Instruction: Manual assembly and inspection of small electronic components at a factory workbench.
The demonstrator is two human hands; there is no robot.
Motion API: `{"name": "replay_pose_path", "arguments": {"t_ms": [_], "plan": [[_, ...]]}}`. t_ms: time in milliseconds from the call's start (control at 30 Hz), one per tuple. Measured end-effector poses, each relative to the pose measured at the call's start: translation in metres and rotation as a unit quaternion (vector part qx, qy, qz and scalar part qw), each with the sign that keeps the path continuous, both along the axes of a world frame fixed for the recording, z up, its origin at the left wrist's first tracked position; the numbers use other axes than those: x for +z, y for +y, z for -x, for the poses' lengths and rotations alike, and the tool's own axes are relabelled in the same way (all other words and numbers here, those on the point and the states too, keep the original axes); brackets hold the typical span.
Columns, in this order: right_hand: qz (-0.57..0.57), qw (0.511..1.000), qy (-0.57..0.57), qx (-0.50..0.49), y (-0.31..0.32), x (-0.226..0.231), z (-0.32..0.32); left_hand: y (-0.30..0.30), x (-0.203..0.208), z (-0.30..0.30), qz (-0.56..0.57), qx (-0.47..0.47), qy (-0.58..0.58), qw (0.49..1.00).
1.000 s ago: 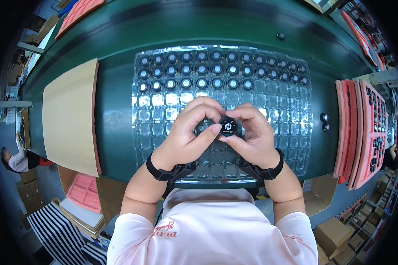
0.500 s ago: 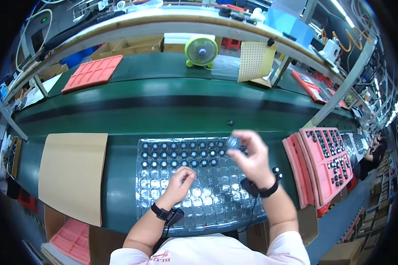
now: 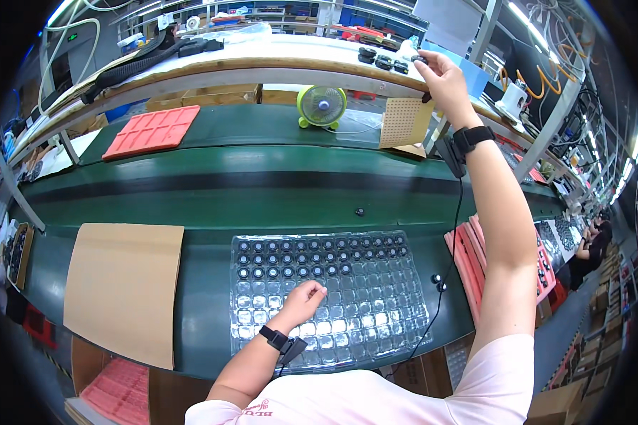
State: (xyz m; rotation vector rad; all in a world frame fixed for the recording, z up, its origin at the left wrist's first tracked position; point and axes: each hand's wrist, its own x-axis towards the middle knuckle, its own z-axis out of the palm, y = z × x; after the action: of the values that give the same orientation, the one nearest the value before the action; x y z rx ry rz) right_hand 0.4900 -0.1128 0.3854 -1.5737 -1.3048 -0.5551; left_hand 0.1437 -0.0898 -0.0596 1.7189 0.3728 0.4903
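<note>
A clear plastic tray (image 3: pixel 361 329) with many moulded pockets lies in front of me. Its far rows hold small black round parts (image 3: pixel 288 259) with pale centres; the nearer pockets hold none. My left hand (image 3: pixel 303 303) rests over the tray's middle, its fingers curled together; what they hold, if anything, is hidden. Stretched far up and right, my right hand (image 3: pixel 444 83) is at the raised shelf. Its thumb and fingertips close on a small dark round part (image 3: pixel 420 59), beside several black parts (image 3: pixel 383 62) on that shelf.
A brown cardboard sheet (image 3: pixel 122 294) lies left of the tray. Stacked pink trays (image 3: pixel 468 258) stand to its right, near two loose black parts (image 3: pixel 438 282). One black part (image 3: pixel 360 212) sits beyond the tray. Further back are a green fan (image 3: pixel 322 106) and a pink tray (image 3: pixel 152 132).
My right hand has moved from above the tray's far right up to the raised shelf. The round part it held there is no longer seen over the tray. My left hand stays over the tray.
</note>
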Motion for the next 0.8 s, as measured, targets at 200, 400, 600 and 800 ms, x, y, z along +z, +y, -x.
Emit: {"name": "replay_pose_path", "arguments": {"t_ms": [200,400,600,800], "plan": [[0.042,0.997,-0.059,-0.008,0.018,0.002,0.029,0.0,0.011,0.009,-0.022,-0.014,0.056,0.998],[0.076,0.99,-0.109,-0.05,0.034,-0.001,0.03,0.0,0.016,0.009,-0.061,-0.004,0.047,0.997],[0.011,0.984,-0.18,-0.003,-0.007,0.007,0.062,-0.001,0.02,0.002,-0.111,-0.026,0.044,0.993],[0.196,0.971,-0.075,0.116,-0.123,0.015,0.258,0.0,0.026,0.008,-0.102,-0.021,0.068,0.992]]}}
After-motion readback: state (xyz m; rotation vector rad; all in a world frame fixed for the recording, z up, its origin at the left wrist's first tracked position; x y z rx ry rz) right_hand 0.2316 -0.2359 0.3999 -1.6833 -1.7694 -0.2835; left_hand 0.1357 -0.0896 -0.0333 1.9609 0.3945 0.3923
